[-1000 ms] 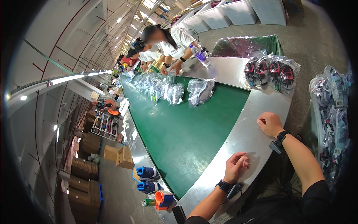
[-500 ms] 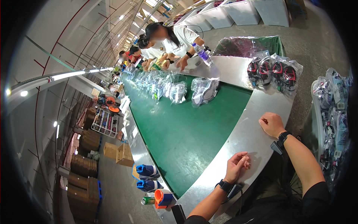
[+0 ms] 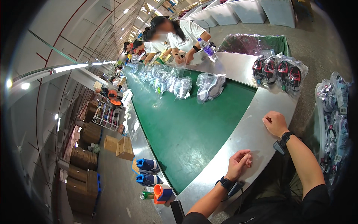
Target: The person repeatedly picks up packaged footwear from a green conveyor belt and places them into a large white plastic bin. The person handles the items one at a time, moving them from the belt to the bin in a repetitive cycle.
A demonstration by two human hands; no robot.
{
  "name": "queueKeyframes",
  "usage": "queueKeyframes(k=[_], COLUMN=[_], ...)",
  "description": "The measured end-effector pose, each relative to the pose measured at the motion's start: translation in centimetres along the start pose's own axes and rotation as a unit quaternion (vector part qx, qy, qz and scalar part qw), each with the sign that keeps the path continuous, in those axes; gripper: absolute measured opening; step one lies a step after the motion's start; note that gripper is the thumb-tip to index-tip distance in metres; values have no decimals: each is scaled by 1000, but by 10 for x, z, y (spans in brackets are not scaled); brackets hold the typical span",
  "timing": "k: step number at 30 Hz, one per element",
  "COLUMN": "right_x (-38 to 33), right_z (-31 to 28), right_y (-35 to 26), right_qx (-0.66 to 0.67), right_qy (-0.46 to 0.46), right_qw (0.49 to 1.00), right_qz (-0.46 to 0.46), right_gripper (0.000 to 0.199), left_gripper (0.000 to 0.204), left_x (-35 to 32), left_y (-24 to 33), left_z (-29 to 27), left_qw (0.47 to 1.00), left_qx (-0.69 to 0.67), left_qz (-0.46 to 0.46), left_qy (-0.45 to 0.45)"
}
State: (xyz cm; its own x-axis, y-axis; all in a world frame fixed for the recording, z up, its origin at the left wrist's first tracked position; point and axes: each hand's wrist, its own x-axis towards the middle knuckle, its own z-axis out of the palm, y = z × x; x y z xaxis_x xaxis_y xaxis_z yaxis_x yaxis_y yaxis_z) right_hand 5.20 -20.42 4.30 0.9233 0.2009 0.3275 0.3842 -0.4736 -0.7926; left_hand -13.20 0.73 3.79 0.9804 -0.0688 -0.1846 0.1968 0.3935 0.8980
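Note:
My left hand (image 3: 239, 164) rests on the metal rim (image 3: 209, 172) at the near end of a green conveyor belt (image 3: 179, 130). Its fingers are loosely bent and apart, with nothing in them. Farther right on the same rim lies my right hand (image 3: 276, 122), curled into a loose fist; nothing shows in it. Both wrists wear dark bands with small devices. Across the belt, the nearest item is a clear-bagged pair of grey shoes or sandals (image 3: 209, 87). Two bagged pairs of black and red shoes (image 3: 276, 71) sit at the rim's far right corner.
More bagged footwear (image 3: 164, 80) lines the belt's far side, where several people (image 3: 182, 37) work. A purple-labelled bottle (image 3: 207, 48) stands near them. Blue shoes (image 3: 146, 165), an orange tape dispenser-like object (image 3: 162, 193) and a green can (image 3: 146, 195) occupy the left edge. A bin of bagged footwear (image 3: 332, 115) is at right.
The view has shifted slightly, so the belt and the bagged footwear appear a little farther right. Both my hands stay in place on the rim. Across the belt, the nearest person's hands have moved.

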Motion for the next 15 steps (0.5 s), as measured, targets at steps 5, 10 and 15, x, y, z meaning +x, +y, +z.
queueKeyframes(k=[5, 10, 15], right_x=[0, -3, -1], right_z=[0, -2, -4], right_y=[1, -3, -2], right_qx=[-8, -10, -11], right_qy=[-2, -3, -9], right_qw=[1000, 1000, 1000], right_qz=[-1, 4, -8], right_gripper=[15, 15, 14], left_gripper=[30, 30, 32], left_x=[0, 1, 14], left_y=[-1, -1, 11], left_z=[-2, -3, -2], left_qw=[1000, 999, 994], left_qx=[10, 34, 59], left_qz=[2, -12, -89], left_qy=[-1, -2, -40])
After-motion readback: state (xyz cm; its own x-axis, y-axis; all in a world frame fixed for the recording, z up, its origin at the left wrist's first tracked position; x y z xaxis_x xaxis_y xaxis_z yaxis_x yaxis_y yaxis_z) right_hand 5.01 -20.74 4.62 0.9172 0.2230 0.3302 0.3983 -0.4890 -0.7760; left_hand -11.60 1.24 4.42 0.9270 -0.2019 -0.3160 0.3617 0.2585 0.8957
